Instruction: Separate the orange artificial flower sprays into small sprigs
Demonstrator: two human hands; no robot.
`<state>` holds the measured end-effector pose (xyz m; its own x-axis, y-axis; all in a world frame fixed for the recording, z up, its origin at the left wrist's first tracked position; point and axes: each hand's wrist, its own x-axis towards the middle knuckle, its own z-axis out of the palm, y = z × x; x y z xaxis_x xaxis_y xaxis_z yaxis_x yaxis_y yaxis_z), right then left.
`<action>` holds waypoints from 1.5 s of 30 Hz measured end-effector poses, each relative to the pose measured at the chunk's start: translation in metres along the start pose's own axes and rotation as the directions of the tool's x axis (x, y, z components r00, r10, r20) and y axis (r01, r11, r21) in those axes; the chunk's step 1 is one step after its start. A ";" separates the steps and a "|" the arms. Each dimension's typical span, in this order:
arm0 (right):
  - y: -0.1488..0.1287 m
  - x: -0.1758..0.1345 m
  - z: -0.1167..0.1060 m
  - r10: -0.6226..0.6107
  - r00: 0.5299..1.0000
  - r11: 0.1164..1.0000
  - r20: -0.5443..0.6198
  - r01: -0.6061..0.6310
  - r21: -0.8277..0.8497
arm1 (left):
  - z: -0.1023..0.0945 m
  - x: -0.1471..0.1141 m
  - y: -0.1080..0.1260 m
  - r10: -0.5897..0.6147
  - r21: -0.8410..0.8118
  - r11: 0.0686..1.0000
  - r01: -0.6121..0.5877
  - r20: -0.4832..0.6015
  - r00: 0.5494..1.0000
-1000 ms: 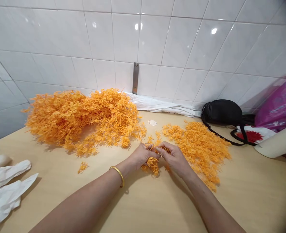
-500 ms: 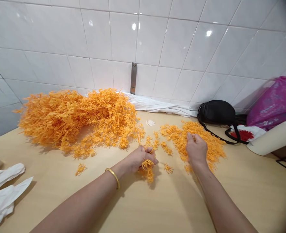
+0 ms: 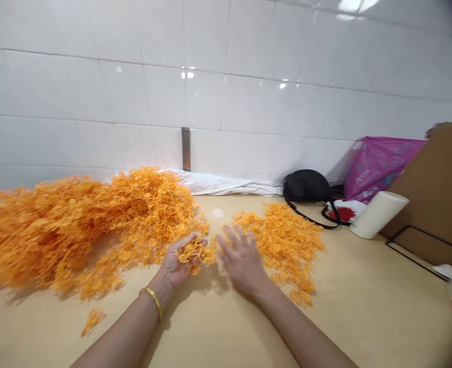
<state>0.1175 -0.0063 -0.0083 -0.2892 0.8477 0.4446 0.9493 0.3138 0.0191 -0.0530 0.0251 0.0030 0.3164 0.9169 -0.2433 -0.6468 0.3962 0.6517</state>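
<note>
My left hand point(image 3: 175, 263), with a gold bangle at the wrist, is curled around a small bunch of orange plastic flower pieces point(image 3: 193, 251). My right hand point(image 3: 244, 260) is spread palm down over the table, slightly blurred, its fingertips close to that bunch. Beyond my left hand lies a big tangled heap of the same orange pieces point(image 3: 72, 220). A smaller, flatter pile of loose pieces point(image 3: 289, 237) is just right of my right hand. One stray orange piece point(image 3: 93, 321) lies alone at the front left. Whatever is beneath my right palm is hidden.
Against the tiled wall lie a white cloth point(image 3: 226, 184) and a black pouch with a strap point(image 3: 306, 185). A small white flower-shaped piece point(image 3: 217, 212) sits between the piles. At right are a purple bag point(image 3: 379, 163), a cream cylinder point(image 3: 379, 214), a cardboard box point(image 3: 436, 189) and a black wire frame point(image 3: 413, 255).
My right hand has left the smaller pile, moved left and spread its fingers. Loose pieces between the piles no longer show there. The view has turned right and tilted up.
</note>
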 end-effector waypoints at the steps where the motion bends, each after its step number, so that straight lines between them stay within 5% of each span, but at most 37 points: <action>1: -0.004 0.003 0.003 -0.066 0.996 0.997 0.062 0.064 0.036 | 0.000 -0.001 0.001 0.017 -0.008 1.000 -0.017 -0.028 0.999; 3: -0.005 0.008 0.008 -0.120 0.980 0.990 0.159 0.106 0.093 | 0.001 -0.001 0.000 0.032 0.038 0.999 -0.029 -0.063 0.998; 6: 0.012 0.015 0.015 -0.021 0.978 0.994 0.209 -0.001 0.105 | 0.005 -0.001 -0.005 0.061 0.122 0.991 -0.050 -0.087 0.994; 12: 0.065 0.013 0.016 0.157 0.958 0.986 0.239 -0.165 0.014 | 0.010 -0.004 -0.015 -0.083 0.178 0.982 0.068 0.077 0.994; 18: 0.104 0.014 0.005 0.254 0.936 0.967 0.242 -0.239 -0.093 | 0.008 0.001 -0.023 -0.102 0.347 0.936 0.059 0.106 0.989; 23: 0.097 0.022 -0.011 0.270 0.962 0.960 0.022 -0.268 -0.080 | 0.012 -0.003 -0.026 -0.082 0.334 0.942 0.024 0.160 0.984; 26: 0.077 0.025 -0.016 0.285 0.951 0.939 -0.123 -0.252 0.233 | 0.013 0.000 -0.026 -0.073 0.283 0.958 0.038 0.115 0.991; 27: 0.069 0.023 -0.016 0.292 0.953 0.883 -0.077 -0.238 0.405 | 0.012 0.002 -0.025 -0.074 0.285 0.958 0.038 0.117 0.990; 29: 0.049 0.018 -0.017 0.267 0.955 0.635 0.128 -0.275 0.722 | 0.010 0.004 -0.024 -0.070 0.281 0.959 0.030 0.133 0.989; 31: 0.030 0.011 -0.019 0.145 0.934 0.364 0.328 -0.358 0.860 | 0.009 0.005 -0.023 -0.051 0.276 0.961 0.010 0.143 0.988; 33: 0.015 0.006 -0.019 0.078 0.905 0.216 0.418 -0.425 0.879 | 0.010 0.003 -0.022 -0.023 0.270 0.963 -0.016 0.142 0.990; 38: 0.011 0.004 -0.012 0.180 0.879 0.089 0.441 -0.461 0.883 | 0.009 0.004 -0.022 -0.038 0.238 0.971 0.001 0.152 0.988; 45: 0.020 0.002 -0.008 0.302 0.867 0.044 0.396 -0.428 0.903 | 0.005 0.009 -0.026 -0.017 0.236 0.971 -0.026 0.179 0.984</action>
<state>0.1369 -0.0011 0.0001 -0.0126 0.9993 0.0365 0.0540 0.0372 -0.9978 -0.0302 0.0226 -0.0124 0.4467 0.8864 -0.1215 -0.4729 0.3491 0.8090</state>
